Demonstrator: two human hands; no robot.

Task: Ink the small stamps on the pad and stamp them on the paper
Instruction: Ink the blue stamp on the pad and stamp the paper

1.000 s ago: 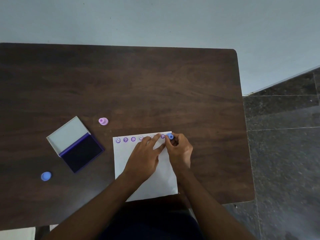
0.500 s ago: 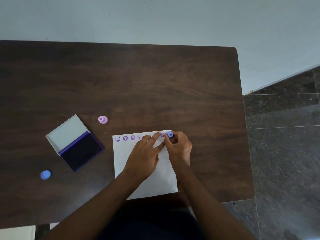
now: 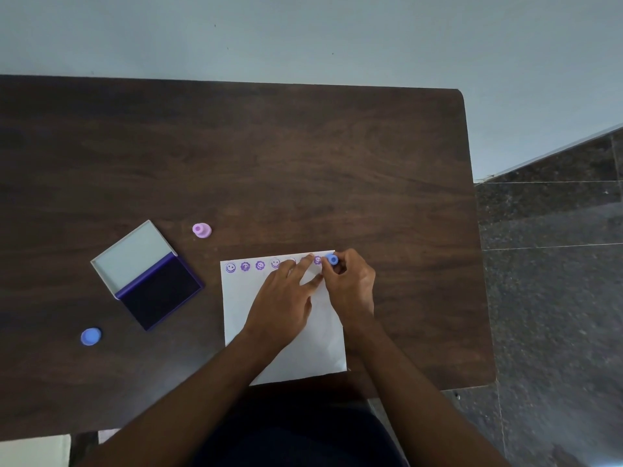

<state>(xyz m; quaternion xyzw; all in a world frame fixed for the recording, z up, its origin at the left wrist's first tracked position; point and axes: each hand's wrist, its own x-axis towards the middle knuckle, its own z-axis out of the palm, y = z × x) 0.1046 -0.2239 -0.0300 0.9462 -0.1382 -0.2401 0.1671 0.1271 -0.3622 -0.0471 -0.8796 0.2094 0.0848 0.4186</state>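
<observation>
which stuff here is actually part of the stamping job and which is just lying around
In use: blue stamp in the right hand; paper held flat by the left hand; open ink pad.

Lying idle: pink stamp; blue round piece, possibly a cap.

left hand (image 3: 283,299): flat, fingers spread | right hand (image 3: 350,284): fingertips pinched, forearms converging

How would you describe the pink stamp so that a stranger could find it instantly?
Start at the open ink pad on the left of the dark wooden table. Just beyond its right corner, above the paper, stands the pink stamp. It is the only pink thing; the other loose piece is blue.
</observation>
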